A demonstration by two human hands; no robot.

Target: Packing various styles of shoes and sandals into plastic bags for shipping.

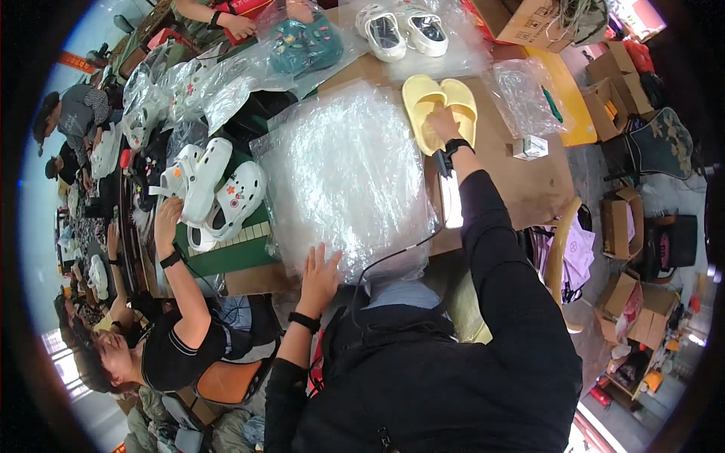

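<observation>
A pair of yellow slippers (460, 92) lies side by side on the brown tabletop, toes pointing away from me. My right hand (444, 123) reaches over them, fingers closed about their inner sides where the two meet; the fingertips are partly hidden. In front of me a wide stack of clear plastic bags (347, 174) covers the table, shiny and wrinkled. At its near left edge rests my left hand (320, 278), fingers apart and holding nothing.
White clogs (240, 192) with charms lie on the left, where a co-worker's hand (168, 219) touches them. Farther off stand white shoes (404, 34) and a teal clog (306, 44) in plastic. A small white box (530, 148) and a green tool (552, 104) lie right.
</observation>
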